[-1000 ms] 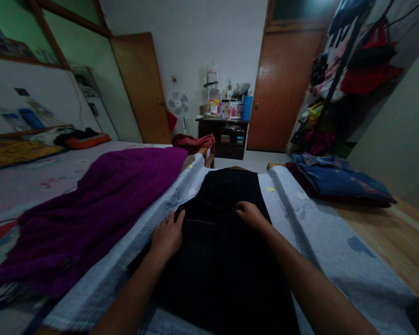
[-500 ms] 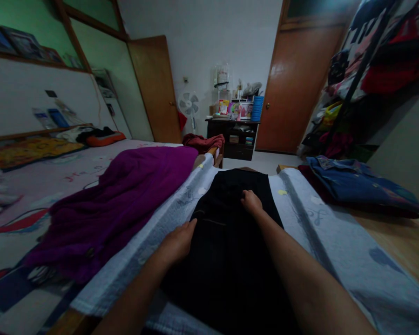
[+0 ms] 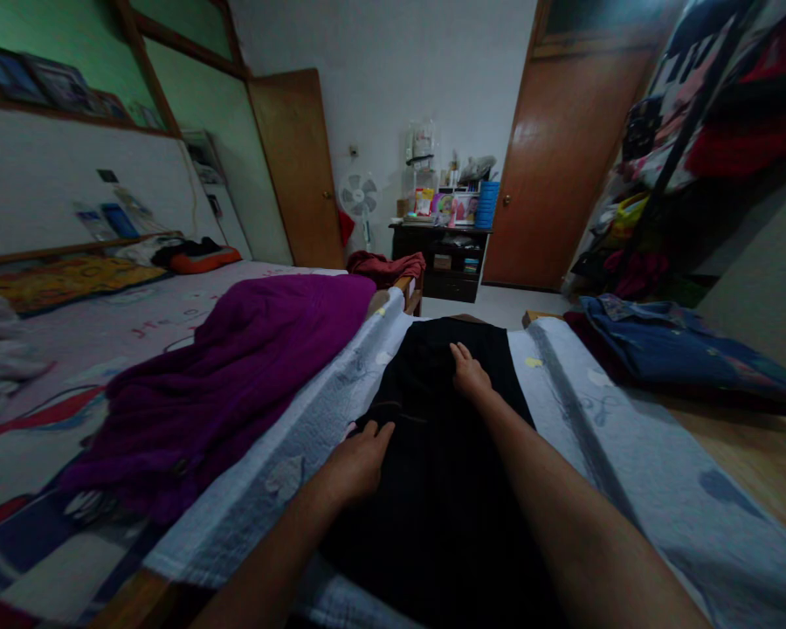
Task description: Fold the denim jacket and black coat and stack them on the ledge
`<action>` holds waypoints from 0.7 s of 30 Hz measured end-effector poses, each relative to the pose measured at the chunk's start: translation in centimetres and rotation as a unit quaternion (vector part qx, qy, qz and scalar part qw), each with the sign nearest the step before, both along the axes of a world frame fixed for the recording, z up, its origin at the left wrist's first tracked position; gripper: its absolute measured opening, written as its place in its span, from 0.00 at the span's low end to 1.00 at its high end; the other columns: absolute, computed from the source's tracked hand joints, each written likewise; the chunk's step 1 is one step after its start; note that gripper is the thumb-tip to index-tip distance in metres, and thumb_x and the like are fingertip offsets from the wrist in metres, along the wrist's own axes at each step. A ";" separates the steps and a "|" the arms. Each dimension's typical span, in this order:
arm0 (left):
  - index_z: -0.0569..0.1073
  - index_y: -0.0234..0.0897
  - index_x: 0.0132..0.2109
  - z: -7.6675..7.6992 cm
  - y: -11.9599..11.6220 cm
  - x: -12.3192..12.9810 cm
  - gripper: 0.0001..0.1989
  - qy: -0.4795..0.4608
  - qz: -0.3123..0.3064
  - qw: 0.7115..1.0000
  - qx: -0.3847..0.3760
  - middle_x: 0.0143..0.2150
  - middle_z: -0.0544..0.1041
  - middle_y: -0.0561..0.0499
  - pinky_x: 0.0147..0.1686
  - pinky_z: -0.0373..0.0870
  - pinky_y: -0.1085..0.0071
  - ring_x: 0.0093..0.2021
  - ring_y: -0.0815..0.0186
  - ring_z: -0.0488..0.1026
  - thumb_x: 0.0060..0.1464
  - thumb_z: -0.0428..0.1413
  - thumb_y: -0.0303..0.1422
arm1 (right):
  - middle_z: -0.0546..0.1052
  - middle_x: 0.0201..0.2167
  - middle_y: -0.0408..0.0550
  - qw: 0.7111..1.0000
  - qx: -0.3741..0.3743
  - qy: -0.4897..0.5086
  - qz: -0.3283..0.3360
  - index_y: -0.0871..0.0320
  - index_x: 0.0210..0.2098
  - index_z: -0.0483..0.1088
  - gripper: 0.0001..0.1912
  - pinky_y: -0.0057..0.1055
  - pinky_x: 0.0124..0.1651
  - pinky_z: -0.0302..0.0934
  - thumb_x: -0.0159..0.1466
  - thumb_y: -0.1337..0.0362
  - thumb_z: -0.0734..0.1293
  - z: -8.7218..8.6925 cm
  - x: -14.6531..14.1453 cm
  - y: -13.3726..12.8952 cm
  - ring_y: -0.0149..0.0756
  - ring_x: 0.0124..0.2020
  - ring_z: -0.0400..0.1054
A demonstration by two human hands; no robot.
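A black garment, which looks like a pair of trousers point(image 3: 445, 489) with a light stitched line near a pocket, lies spread lengthwise in front of me on a white and grey patterned cloth point(image 3: 563, 411). My left hand point(image 3: 360, 459) rests on its left side just below the stitching, fingers stretched out and slightly apart. Higher up, toward the far end, my right hand point(image 3: 472, 374) touches the fabric with its fingers extended. Neither hand grips the cloth visibly. The near end of the garment fades into dark shadow.
On the left, a purple garment point(image 3: 249, 367) lies on the bed point(image 3: 163, 306). Folded denim clothing point(image 3: 681, 345) sits on the right over a dark red piece. Beyond stand a dark cabinet point(image 3: 442, 262), a white fan point(image 3: 359, 196) and a wooden door point(image 3: 563, 166).
My left hand has moved right, further onto the black garment. My right hand's fingers, more curled before, are now stretched out. The camera view has shifted slightly.
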State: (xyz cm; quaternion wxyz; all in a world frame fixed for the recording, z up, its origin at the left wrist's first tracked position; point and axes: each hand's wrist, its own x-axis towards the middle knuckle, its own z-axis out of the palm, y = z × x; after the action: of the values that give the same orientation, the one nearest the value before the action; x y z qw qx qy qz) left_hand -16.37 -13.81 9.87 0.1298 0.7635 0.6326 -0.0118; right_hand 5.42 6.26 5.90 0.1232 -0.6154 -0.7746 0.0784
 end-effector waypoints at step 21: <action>0.66 0.41 0.59 0.5 0.7 -0.8 0.32 -0.276 0.053 0.957 0.069 0.57 0.70 0.49 0.59 0.60 0.67 0.57 0.63 0.66 0.44 0.48 0.24 | 0.74 0.41 0.45 0.819 0.000 0.570 -0.061 0.54 0.48 0.62 0.16 0.33 0.41 0.69 0.60 0.64 0.59 3.6 5.8 1.2 0.33 0.37 0.72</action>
State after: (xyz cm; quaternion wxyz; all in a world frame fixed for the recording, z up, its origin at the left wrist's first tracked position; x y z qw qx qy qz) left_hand -17.16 -13.15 10.36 0.2463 0.7098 0.6109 0.2498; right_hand 11.19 7.45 9.48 0.5474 -0.5064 -0.5269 0.4077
